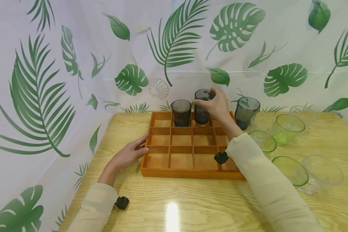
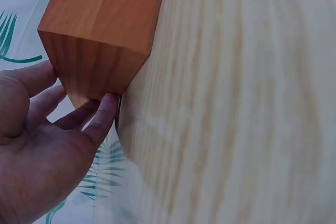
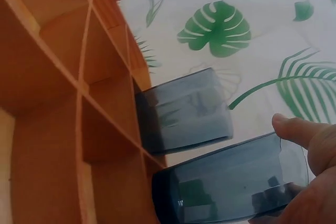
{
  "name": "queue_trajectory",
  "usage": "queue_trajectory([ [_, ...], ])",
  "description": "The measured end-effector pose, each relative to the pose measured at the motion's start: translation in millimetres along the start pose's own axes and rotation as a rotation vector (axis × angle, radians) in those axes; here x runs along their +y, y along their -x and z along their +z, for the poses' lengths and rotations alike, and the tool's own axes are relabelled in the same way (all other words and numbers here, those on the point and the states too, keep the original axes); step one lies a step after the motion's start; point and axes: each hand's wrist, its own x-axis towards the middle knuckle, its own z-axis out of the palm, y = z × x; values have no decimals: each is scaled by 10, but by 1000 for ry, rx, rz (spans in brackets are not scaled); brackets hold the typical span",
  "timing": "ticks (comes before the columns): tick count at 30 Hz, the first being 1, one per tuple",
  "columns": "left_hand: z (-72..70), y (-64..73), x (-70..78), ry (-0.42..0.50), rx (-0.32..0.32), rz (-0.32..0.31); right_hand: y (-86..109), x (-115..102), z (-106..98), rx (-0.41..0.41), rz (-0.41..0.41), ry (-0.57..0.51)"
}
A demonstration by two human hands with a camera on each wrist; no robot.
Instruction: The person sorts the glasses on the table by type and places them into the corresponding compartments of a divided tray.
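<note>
A wooden divided box (image 1: 191,174) lies on the table. My right hand (image 1: 217,104) grips a dark grey glass (image 1: 201,112) near its rim, upright at the third back-row compartment from the left. Whether its base touches the compartment floor I cannot tell. Beside it, another grey glass (image 1: 181,112) stands in the second back-row compartment; the right wrist view shows this glass (image 3: 186,111) and the held glass (image 3: 226,182) side by side. My left hand (image 1: 130,154) rests its fingers against the box's left side, and the left wrist view shows those fingers (image 2: 107,111) at a corner.
A third grey glass (image 1: 246,112) stands right of the box's back corner. Farther right are several green glasses (image 1: 290,129) and clear glasses (image 1: 323,170). A white leaf-print sheet (image 1: 185,48) hangs behind the wooden table (image 1: 150,203).
</note>
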Motion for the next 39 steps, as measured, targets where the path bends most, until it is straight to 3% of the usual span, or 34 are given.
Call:
queue_trajectory([
  [11,6,0,-3,-2,1,6,6,352,192,-32,14,-10],
  [17,20,8,11,-4,3,2,31,414,173,-71,-3,-50],
  [28,18,-5,-21,-6,20,-15,141,137,-116,-105,11,-71],
  [39,16,-5,-41,-22,21,-14,269,36,-580,-86,-2,-204],
])
